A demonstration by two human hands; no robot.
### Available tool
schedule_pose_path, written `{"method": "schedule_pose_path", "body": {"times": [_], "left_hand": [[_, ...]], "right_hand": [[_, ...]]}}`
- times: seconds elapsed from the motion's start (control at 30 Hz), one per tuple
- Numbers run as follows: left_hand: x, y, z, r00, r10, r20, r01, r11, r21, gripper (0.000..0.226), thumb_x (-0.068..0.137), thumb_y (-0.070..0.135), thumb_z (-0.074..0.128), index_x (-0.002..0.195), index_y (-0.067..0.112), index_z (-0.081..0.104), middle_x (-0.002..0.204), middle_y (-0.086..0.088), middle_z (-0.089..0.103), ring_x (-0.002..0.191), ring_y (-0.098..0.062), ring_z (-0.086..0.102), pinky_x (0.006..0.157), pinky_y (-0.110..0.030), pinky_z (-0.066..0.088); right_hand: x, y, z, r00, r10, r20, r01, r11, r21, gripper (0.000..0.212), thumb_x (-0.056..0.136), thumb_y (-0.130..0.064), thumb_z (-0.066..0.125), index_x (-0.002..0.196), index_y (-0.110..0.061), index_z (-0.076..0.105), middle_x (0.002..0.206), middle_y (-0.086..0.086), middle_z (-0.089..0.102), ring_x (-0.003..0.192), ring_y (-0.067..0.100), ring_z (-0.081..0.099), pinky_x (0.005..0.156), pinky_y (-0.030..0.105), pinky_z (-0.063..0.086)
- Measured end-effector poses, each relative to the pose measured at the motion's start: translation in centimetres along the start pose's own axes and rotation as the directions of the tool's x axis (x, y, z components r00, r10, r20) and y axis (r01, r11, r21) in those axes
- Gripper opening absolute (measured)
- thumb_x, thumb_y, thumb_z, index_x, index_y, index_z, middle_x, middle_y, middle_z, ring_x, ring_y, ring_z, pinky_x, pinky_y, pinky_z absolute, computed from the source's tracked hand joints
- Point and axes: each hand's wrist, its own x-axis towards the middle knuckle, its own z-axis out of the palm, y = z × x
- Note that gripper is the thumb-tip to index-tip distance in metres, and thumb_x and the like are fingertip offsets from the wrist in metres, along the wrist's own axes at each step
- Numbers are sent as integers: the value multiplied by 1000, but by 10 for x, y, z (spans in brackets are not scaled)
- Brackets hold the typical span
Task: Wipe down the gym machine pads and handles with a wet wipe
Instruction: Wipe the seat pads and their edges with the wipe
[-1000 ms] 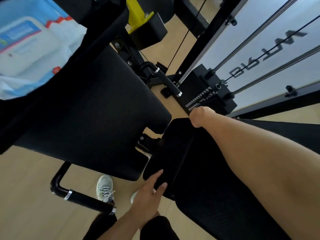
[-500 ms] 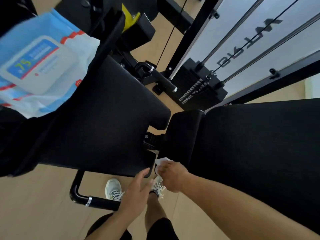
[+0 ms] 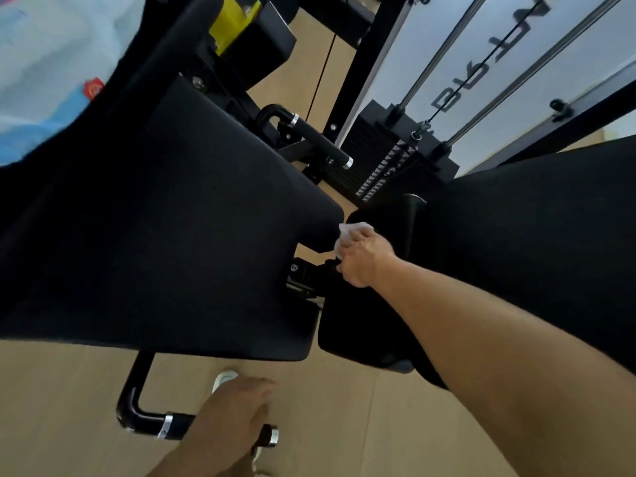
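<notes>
My right hand (image 3: 364, 261) reaches across and presses a white wet wipe (image 3: 349, 232) against the near upper corner of the right black pad (image 3: 516, 256), beside the gap to the large left black pad (image 3: 165, 242). The wipe is bunched under the fingers and only its top shows. My left hand (image 3: 234, 418) is low and blurred, fingers loosely extended, in front of the near black handle (image 3: 161, 425); whether it touches the handle is unclear. A second black handle (image 3: 320, 139) sticks out behind the left pad.
A blue-and-white wet wipe pack (image 3: 44, 63) lies at the top left on the machine. The weight stack (image 3: 385, 160) with guide rods and cable stands behind. A yellow part (image 3: 230, 18) sits at the top. My white shoe (image 3: 223, 378) stands on the wooden floor.
My right hand has carried the wipe up from the pad's lower edge to its upper corner. My left hand has dropped away from the pad to in front of the near handle.
</notes>
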Motion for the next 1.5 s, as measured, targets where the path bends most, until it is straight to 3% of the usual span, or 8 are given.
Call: {"method": "schedule_pose_path", "body": {"times": [0.27, 0.5, 1.0, 1.2, 1.27, 1.33, 1.4, 1.5], "left_hand": [[-8, -16, 28, 996, 91, 23, -93, 910, 404, 34, 83, 58, 47, 96, 31, 65, 86, 13, 67, 89, -15, 62, 89, -36, 48], [-24, 7, 29, 972, -184, 146, 51, 772, 633, 63, 92, 59, 43, 146, 28, 42, 149, 5, 47, 148, -24, 26, 123, -46, 7], [-25, -3, 41, 968, -161, 193, 8, 786, 618, 88, 82, 61, 54, 157, 30, 20, 167, 6, 12, 155, -25, -8, 120, -50, -16], [-28, -4, 39, 968, -118, 221, -41, 796, 604, 93, 82, 62, 54, 159, 28, 15, 167, 5, 11, 155, -25, -8, 119, -52, -18], [-32, -4, 35, 967, -87, 241, -78, 797, 599, 93, 81, 60, 54, 159, 29, 13, 166, 6, 12, 155, -23, -7, 119, -52, -18], [-34, -5, 32, 965, -47, 260, -117, 807, 579, 94, 81, 59, 54, 159, 30, 12, 165, 8, 14, 155, -21, -5, 119, -52, -18], [-32, -5, 29, 958, -35, 286, -127, 839, 529, 94, 80, 62, 54, 159, 31, 14, 164, 11, 16, 155, -18, -4, 119, -50, -18], [-26, -5, 24, 937, -60, 345, -120, 870, 478, 92, 82, 67, 54, 159, 34, 13, 164, 14, 16, 155, -16, -4, 120, -48, -17]], "right_hand": [[-80, -98, 51, 989, -144, -40, 132, 968, -213, 56, 109, -25, 25, 161, -7, 20, 170, 11, 13, 158, 33, -1, 125, 48, 9], [-145, -101, 84, 961, -106, -256, 50, 975, -217, 51, 105, -22, 29, 152, -7, 39, 149, 12, 44, 140, 32, 36, 117, 45, 26], [-117, -133, 93, 953, -252, -171, 128, 842, -524, 60, 110, -34, 28, 163, -8, 13, 170, 17, 4, 154, 48, 7, 123, 57, 16], [-140, -138, 111, 843, -231, -486, 316, 944, 98, 60, 106, -14, 38, 162, -18, 19, 166, 3, 30, 150, 25, 34, 120, 44, 33], [-164, -163, 113, 867, 221, -446, 250, 581, 774, 54, 108, -14, 41, 158, -32, 33, 155, -10, 48, 137, 11, 49, 110, 32, 45], [-181, -193, 111, 790, 610, 64, 120, -256, 959, 37, 109, -29, 45, 144, -38, 55, 135, -13, 64, 117, 5, 59, 99, 26, 49], [-191, -210, 112, 652, 446, 613, 71, -841, 536, 29, 108, -28, 48, 132, -24, 64, 113, -3, 68, 91, 10, 61, 79, 30, 50], [-198, -205, 108, 600, 128, 790, 196, -981, 9, 34, 104, -25, 58, 133, -7, 59, 105, 11, 63, 80, 20, 56, 79, 39, 51]]}}
